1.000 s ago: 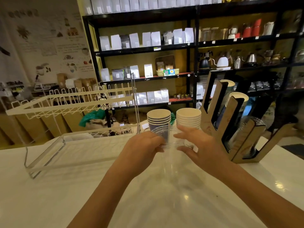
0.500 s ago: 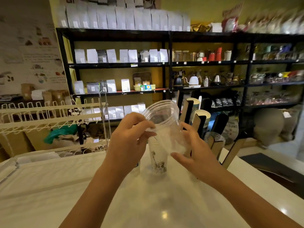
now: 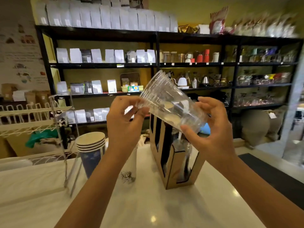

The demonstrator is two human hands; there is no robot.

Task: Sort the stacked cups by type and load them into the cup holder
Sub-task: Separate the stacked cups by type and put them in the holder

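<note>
A stack of clear plastic cups point(image 3: 166, 99) is held tilted in the air, rims up and to the left. My left hand point(image 3: 125, 119) pinches it near the rim end and my right hand point(image 3: 212, 127) grips its base end. Directly below stands the wooden cup holder point(image 3: 172, 170), with clear cups and paper cups in its slots. A stack of blue paper cups point(image 3: 91, 150) stands on the white counter point(image 3: 148, 203) to the left. A white printed cup point(image 3: 130, 168) stands behind my left forearm, mostly hidden.
A white wire rack point(image 3: 32, 122) with a clear tray takes up the counter's left side. Black shelves point(image 3: 156, 65) with bags and kettles fill the background. The counter's right edge drops to a dark floor mat point(image 3: 271, 175).
Both hands lifted the clear cup stack off the counter and tilted it over the cup holder. The view swung up and right.
</note>
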